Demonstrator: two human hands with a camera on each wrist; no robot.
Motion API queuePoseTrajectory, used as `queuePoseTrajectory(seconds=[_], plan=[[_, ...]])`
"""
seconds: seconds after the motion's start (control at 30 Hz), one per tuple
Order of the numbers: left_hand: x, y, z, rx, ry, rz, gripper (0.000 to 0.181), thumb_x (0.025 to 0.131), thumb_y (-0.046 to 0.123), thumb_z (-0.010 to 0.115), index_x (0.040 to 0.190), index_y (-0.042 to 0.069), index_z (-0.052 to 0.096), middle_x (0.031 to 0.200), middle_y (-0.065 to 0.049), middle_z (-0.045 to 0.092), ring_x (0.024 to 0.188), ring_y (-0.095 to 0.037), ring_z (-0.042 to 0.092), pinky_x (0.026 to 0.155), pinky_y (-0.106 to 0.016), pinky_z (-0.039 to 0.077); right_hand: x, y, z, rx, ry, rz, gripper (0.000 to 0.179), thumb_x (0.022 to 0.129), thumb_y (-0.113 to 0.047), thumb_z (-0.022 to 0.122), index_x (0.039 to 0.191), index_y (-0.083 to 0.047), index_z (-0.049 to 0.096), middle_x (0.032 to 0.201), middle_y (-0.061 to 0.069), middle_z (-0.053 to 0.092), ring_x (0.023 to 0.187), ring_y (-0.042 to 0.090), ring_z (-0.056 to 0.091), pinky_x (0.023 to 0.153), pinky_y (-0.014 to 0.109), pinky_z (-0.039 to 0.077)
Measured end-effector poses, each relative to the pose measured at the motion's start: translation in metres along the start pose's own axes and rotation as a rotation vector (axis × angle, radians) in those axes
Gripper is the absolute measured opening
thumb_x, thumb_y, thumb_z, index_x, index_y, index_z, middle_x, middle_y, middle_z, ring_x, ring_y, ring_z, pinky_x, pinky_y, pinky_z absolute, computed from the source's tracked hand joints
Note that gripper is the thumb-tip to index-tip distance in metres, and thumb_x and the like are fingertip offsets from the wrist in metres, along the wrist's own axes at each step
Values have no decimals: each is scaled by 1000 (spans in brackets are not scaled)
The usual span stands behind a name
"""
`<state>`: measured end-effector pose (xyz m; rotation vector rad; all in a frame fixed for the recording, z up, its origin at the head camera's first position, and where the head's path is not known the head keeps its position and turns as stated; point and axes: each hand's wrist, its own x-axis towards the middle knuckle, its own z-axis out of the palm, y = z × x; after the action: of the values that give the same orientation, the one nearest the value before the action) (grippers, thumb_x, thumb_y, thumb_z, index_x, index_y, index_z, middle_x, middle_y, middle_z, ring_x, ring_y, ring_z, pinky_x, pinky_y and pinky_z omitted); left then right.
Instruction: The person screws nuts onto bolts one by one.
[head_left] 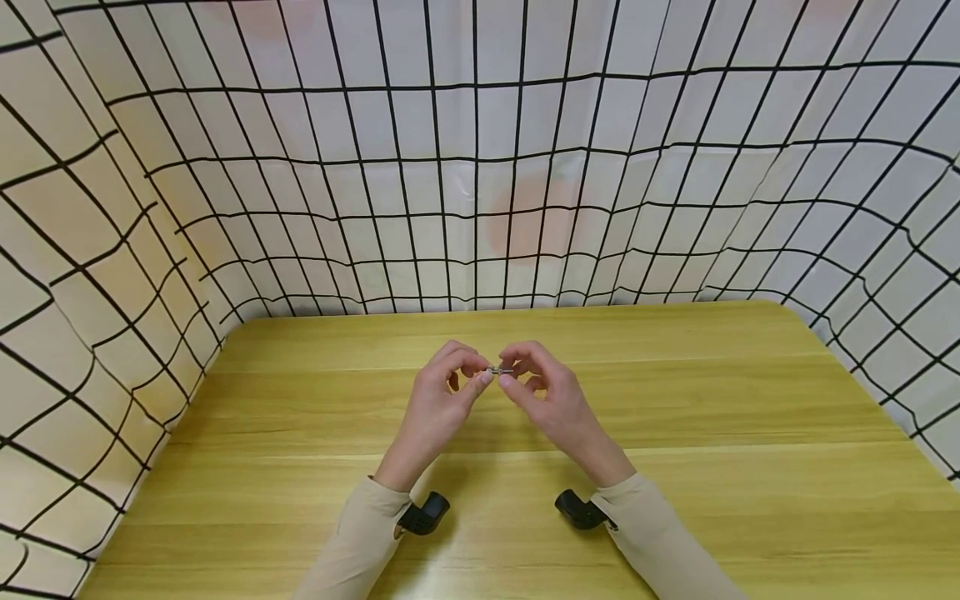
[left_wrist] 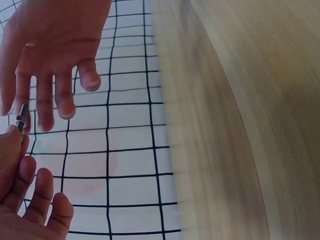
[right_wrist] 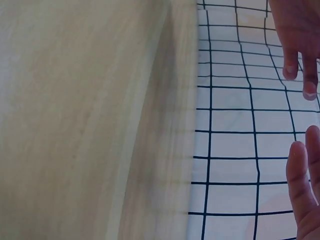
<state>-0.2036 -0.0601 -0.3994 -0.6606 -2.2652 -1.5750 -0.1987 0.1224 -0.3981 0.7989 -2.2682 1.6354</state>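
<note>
Metal rod (head_left: 498, 371), in mid-air before you: white, black-gridded walls (head_left: 453, 125) surround a yellowish wood-grain counter (head_left: 712, 417). Above that, your left grip (head_left: 438, 392) pinches the rod; your right grip (head_left: 553, 398) is slightly parted around its other end, contact unclear. Its long axis runs left-right, thin end pointing right.

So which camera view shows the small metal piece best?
The left wrist view: there the small metal piece looks larger and more distinct, though near the picture's edge. The head view shows it tiny, between the left hand and the right hand; the right wrist view doesn't show it.
</note>
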Motion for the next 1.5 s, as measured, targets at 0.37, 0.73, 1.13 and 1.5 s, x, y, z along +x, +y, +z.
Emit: queuePoseTrajectory(seconds=[0.37, 0.73, 1.13, 1.5], plan=[[2, -1, -2, -9, -2, 10, 7, 93, 14, 69, 94, 7, 70, 93, 5, 57, 85, -13, 51, 70, -46, 41, 5, -17, 0, -131, 32, -187, 22, 85, 12, 69, 102, 0, 62, 97, 10, 62, 83, 24, 60, 63, 32, 50], [1, 0, -1, -20, 6, 13, 3, 90, 10, 72, 93, 11, 70, 90, 6, 58, 83, -13, 51, 70, -44, 41, 2, 15, 5, -53, 11, -78, 6, 95, 0, 62, 97, -5, 65, 88, 3, 63, 76, 20, 59, 62, 31, 50], [1, -1, -1, -7, 1, 9, 4, 92, 13, 71, 93, 9, 70, 92, 7, 58, 84, -14, 51, 71, -42, 41, -1, 19, 2, -55, 20, 3, 22, 94, -19, 69, 116, -18, 66, 105, -6, 65, 88, 16, 61, 70, 31, 50], [1, -1, -2, 7, 4, -8, 6, 92, 13, 70, 94, 8, 70, 92, 7, 58, 85, -13, 51, 71, -39, 40, 2, 2, 1, -98, 38, -136, 26, 84, 10, 71, 106, -3, 65, 103, 9, 64, 84, 22, 60, 64, 32, 52]])
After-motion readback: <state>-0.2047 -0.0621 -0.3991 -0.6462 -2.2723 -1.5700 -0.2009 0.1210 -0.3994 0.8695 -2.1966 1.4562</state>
